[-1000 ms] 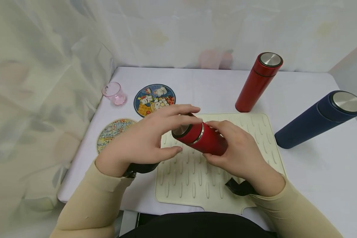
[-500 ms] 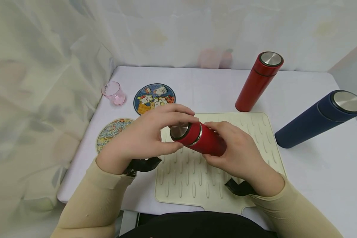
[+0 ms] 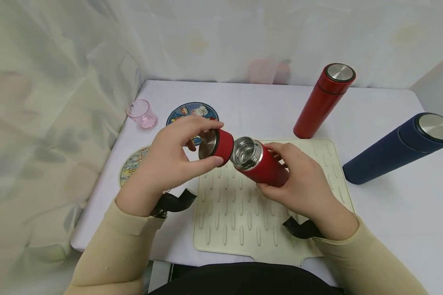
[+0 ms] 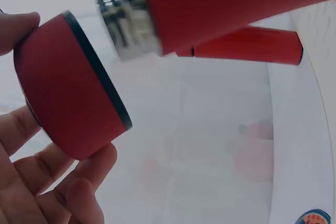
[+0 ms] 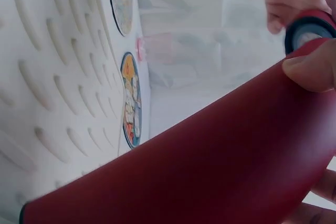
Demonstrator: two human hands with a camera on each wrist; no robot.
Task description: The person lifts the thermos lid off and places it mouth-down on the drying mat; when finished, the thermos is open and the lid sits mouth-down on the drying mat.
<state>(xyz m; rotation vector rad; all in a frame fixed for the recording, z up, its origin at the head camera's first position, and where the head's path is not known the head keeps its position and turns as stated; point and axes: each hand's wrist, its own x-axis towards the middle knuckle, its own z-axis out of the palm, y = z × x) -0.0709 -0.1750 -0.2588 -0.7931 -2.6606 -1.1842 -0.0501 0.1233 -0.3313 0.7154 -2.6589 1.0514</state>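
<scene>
Between the thumb and fingers of my left hand is a red bottle lid with a steel top, pinched by its sides. My right hand grips the body of a red thermos bottle, tilted with its bare steel mouth toward the lid. In the head view lid and mouth lie close together; the left wrist view has a gap between the lid's dark rim and the threaded steel neck. The right wrist view is mostly filled by the red body.
Beneath the hands lies a cream ridged mat. A second red thermos and a dark blue thermos stand to the right, both lidded. Two patterned round coasters and a pink glass are on the left.
The lid has come off the red thermos bottle. My left hand has moved left and slightly up with it, exposing the steel mouth; the right hand and bottle body shifted slightly right.
</scene>
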